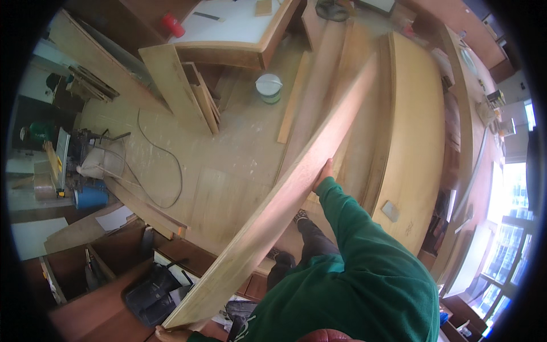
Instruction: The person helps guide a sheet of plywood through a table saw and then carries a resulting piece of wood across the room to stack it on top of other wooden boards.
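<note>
A long wooden board crosses in front of me at a slant, its near end at the lower left and its far end at the upper right. My left hand is closed on the board's near end, with fingers at its corner. My right hand grips the board's right edge near the middle, its fingers partly hidden behind it. The board is held up above the floor, and its far end looks blurred. To its right lies a stack of wide wooden panels with a small pale block on top.
A white-topped workbench holds a red container. Beside it stand a lidded bucket and leaning panels. A cable curves across the floor. Brown cabinet boxes and a black bin sit at lower left.
</note>
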A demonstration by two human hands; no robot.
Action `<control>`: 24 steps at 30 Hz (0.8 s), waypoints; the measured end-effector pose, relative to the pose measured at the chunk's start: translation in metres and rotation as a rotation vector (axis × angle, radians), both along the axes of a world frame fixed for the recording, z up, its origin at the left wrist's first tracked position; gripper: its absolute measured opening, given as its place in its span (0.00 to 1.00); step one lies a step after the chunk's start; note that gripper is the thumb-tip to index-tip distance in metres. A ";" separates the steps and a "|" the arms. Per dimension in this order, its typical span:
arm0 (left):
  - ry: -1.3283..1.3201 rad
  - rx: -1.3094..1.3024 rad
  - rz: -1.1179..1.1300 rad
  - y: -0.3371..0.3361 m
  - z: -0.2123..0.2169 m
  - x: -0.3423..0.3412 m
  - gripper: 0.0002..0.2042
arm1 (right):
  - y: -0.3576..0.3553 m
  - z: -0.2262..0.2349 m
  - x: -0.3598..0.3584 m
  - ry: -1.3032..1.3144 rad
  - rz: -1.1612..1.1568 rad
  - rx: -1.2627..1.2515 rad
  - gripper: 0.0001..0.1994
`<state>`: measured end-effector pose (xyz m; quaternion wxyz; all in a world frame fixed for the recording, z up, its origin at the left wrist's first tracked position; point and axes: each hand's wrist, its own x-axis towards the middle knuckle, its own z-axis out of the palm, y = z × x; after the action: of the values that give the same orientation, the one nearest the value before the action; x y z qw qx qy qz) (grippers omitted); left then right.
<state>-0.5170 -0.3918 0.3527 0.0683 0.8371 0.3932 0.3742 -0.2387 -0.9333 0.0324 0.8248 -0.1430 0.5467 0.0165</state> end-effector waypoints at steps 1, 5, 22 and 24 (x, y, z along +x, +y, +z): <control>-0.028 -0.001 -0.026 -0.007 0.007 0.009 0.20 | -0.001 -0.010 0.002 -0.073 -0.025 0.028 0.38; -0.130 -0.118 -0.083 -0.020 0.020 0.027 0.19 | -0.004 -0.012 0.014 -0.167 -0.065 0.071 0.40; 0.012 -1.168 0.030 -0.071 -0.211 0.056 0.23 | -0.173 -0.236 0.058 0.516 0.891 -0.984 0.36; 0.242 -1.281 0.049 -0.096 -0.227 0.072 0.27 | -0.188 -0.236 0.065 0.388 0.835 -0.910 0.35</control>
<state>-0.4448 -0.4882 0.1255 0.5006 0.6576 0.5622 -0.0299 -0.1737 -1.1213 -0.2033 0.4920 -0.6735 0.5367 0.1280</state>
